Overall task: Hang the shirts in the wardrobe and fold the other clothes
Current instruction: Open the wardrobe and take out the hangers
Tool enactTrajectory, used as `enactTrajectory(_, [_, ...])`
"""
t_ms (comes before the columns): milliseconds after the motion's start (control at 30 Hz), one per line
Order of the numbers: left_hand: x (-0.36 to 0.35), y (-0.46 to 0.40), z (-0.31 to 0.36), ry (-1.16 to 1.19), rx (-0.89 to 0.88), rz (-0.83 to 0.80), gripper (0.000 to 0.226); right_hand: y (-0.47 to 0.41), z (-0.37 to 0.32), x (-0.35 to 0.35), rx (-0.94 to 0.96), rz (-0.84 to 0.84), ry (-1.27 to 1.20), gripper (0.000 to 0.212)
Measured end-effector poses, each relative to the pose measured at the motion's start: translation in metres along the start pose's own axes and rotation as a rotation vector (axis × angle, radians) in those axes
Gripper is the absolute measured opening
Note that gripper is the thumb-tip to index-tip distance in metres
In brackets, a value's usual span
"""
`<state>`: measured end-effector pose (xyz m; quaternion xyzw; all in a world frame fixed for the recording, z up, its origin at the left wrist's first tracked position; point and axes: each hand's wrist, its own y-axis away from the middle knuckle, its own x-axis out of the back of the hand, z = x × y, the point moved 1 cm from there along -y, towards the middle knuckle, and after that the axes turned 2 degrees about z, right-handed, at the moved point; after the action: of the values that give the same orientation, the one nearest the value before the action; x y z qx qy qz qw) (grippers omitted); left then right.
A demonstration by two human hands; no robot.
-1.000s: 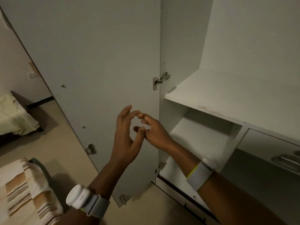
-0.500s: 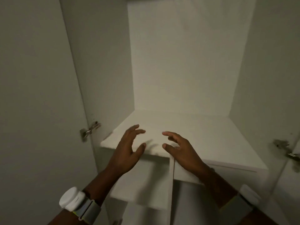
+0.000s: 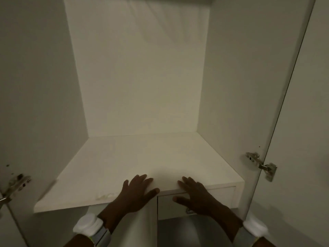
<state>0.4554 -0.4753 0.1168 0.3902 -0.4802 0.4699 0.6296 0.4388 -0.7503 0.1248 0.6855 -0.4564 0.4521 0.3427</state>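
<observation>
Both hands have come forward and down since half a second ago, from hovering above the shelf edge to lying at it, and the view has swung from the left door and the floor to square on the open wardrobe (image 3: 138, 72).

On the left, the left door (image 3: 26, 86) stands swung wide, its hinge (image 3: 17, 182) blurred at the edge of the view. The left hand (image 3: 137, 195) lies palm down on the front edge of the shelf (image 3: 142, 157), fingers (image 3: 142, 179) spread and straight, thumb out to the right, gripping nothing. A white wrist device (image 3: 89, 224) sits on that forearm. Below the shelf a vertical divider (image 3: 154, 220) splits the lower space, with a drawer front (image 3: 220, 193) to its right. The right hand (image 3: 197, 196) reaches over the same edge with fingers loosely extended and nothing in them; whether they touch the board I cannot tell. The right hinge (image 3: 261, 164) and right door (image 3: 306, 122) close the view.

No shirts, hangers or other clothes show, and no hanging rail can be seen in the compartment; it may lie above the frame. My judgement is that the wardrobe is now open and being checked, so the hanging has not begun. The clothes must be fetched from elsewhere in the room.
</observation>
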Motion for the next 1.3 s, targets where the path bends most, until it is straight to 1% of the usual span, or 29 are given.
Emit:
enactTrajectory(67, [0.003, -0.011, -0.007, 0.013, -0.046, -0.028, 0.121, -0.007, -0.008, 0.002, -0.047, -0.014, -0.002, 0.144])
enactTrajectory(167, [0.009, -0.016, -0.011, 0.021, -0.096, -0.013, 0.134, -0.014, -0.018, 0.004, -0.109, 0.017, 0.029, 0.143])
enactTrajectory(233, [0.012, -0.016, -0.014, -0.001, -0.122, 0.009, 0.139, -0.012, -0.029, 0.005, -0.141, 0.015, 0.053, 0.13])
enactTrajectory(267, [0.014, -0.015, -0.013, -0.011, -0.131, 0.009, 0.136, -0.012, -0.032, 0.006, -0.157, 0.01, 0.058, 0.119])
enactTrajectory(300, [0.018, -0.016, -0.014, -0.028, -0.138, 0.015, 0.127, -0.013, -0.032, 0.008, -0.177, 0.005, 0.069, 0.107])
enactTrajectory(333, [0.024, -0.018, -0.015, -0.024, -0.139, 0.009, 0.113, -0.016, -0.032, 0.013, -0.187, -0.011, 0.067, 0.096])
enactTrajectory(367, [0.035, -0.022, -0.015, 0.008, -0.136, -0.015, 0.101, -0.02, -0.032, 0.023, -0.197, -0.045, 0.045, 0.088])
enactTrajectory(400, [0.045, -0.023, -0.016, 0.095, -0.126, -0.028, 0.099, -0.023, -0.033, 0.032, -0.205, -0.07, 0.002, 0.082])
enactTrajectory(467, [0.082, -0.033, -0.02, 0.278, -0.126, 0.039, 0.111, -0.033, -0.04, 0.075, -0.206, -0.027, -0.068, 0.072])
enactTrajectory(500, [0.101, -0.041, -0.024, 0.375, -0.121, 0.091, 0.108, -0.036, -0.042, 0.1, -0.195, 0.031, -0.079, 0.068])
enactTrajectory(533, [0.125, -0.047, -0.024, 0.463, -0.119, 0.149, 0.1, -0.04, -0.046, 0.131, -0.167, 0.109, -0.069, 0.065])
enactTrajectory(600, [0.173, -0.052, -0.02, 0.619, -0.13, 0.266, 0.078, -0.041, -0.057, 0.195, -0.119, 0.269, -0.057, 0.057])
enactTrajectory(633, [0.212, -0.062, -0.012, 0.665, -0.167, 0.335, 0.068, -0.044, -0.068, 0.246, -0.079, 0.378, -0.041, 0.053])
enactTrajectory(733, [0.291, -0.08, 0.008, 0.797, -0.229, 0.474, 0.029, -0.038, -0.102, 0.356, 0.034, 0.669, -0.003, 0.042])
enactTrajectory(767, [0.317, -0.084, 0.015, 0.861, -0.248, 0.503, 0.025, -0.034, -0.115, 0.389, 0.08, 0.77, 0.016, 0.038])
enactTrajectory(800, [0.339, -0.088, 0.022, 0.929, -0.258, 0.503, 0.034, -0.029, -0.127, 0.419, 0.122, 0.883, 0.031, 0.036])
enactTrajectory(867, [0.395, -0.1, 0.047, 1.034, -0.301, 0.516, 0.069, -0.014, -0.151, 0.485, 0.192, 1.133, 0.082, 0.044])
enactTrajectory(900, [0.417, -0.103, 0.056, 1.093, -0.319, 0.53, 0.077, -0.006, -0.166, 0.509, 0.228, 1.239, 0.121, 0.047])
enactTrajectory(967, [0.458, -0.111, 0.074, 1.208, -0.389, 0.605, 0.065, 0.011, -0.187, 0.554, 0.299, 1.417, 0.164, 0.04])
enactTrajectory(1000, [0.478, -0.116, 0.082, 1.24, -0.417, 0.661, 0.062, 0.017, -0.194, 0.576, 0.322, 1.498, 0.187, 0.036])
enactTrajectory(1033, [0.496, -0.119, 0.088, 1.27, -0.437, 0.724, 0.064, 0.022, -0.199, 0.594, 0.329, 1.562, 0.214, 0.035])
enactTrajectory(1100, [0.535, -0.13, 0.101, 1.322, -0.456, 0.856, 0.068, 0.025, -0.2, 0.637, 0.365, 1.641, 0.225, 0.036])
enactTrajectory(1200, [0.589, -0.127, 0.098, 1.399, -0.442, 0.989, 0.07, 0.022, -0.196, 0.687, 0.406, 1.628, 0.202, 0.039])
enactTrajectory(1300, [0.634, -0.111, 0.089, 1.338, -0.46, 1.13, 0.076, 0.016, -0.185, 0.725, 0.432, 1.593, 0.107, 0.045])
